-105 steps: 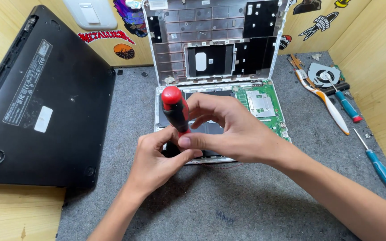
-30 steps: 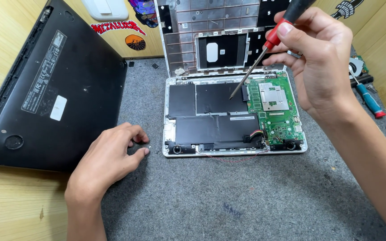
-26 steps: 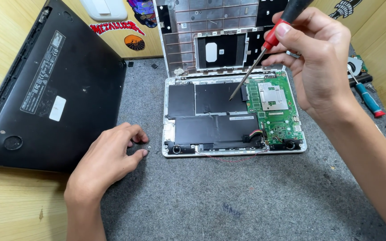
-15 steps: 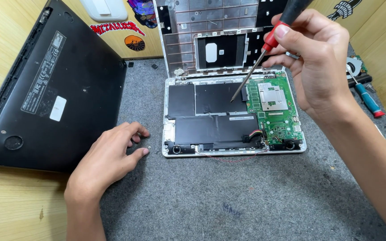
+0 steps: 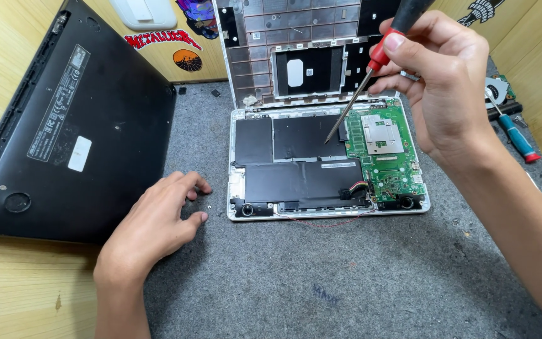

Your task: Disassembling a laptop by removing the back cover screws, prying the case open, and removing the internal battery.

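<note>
An opened laptop base lies on the grey mat, showing black battery cells and a green circuit board. My right hand grips a red and black screwdriver above it. The metal tip hovers over the battery near the board's left edge. My left hand rests flat on the mat to the left of the laptop, fingers curled loosely, beside a tiny screw. It holds nothing.
A black laptop bottom cover leans at the left. The keyboard frame stands upright behind the base. A blue and red screwdriver and a small fan lie at the right by the wooden wall.
3.5 s ago both hands worked the screwdriver on the base. Since then the right hand has lifted it and the left has gone to the mat. Over the last second almost nothing moved.
</note>
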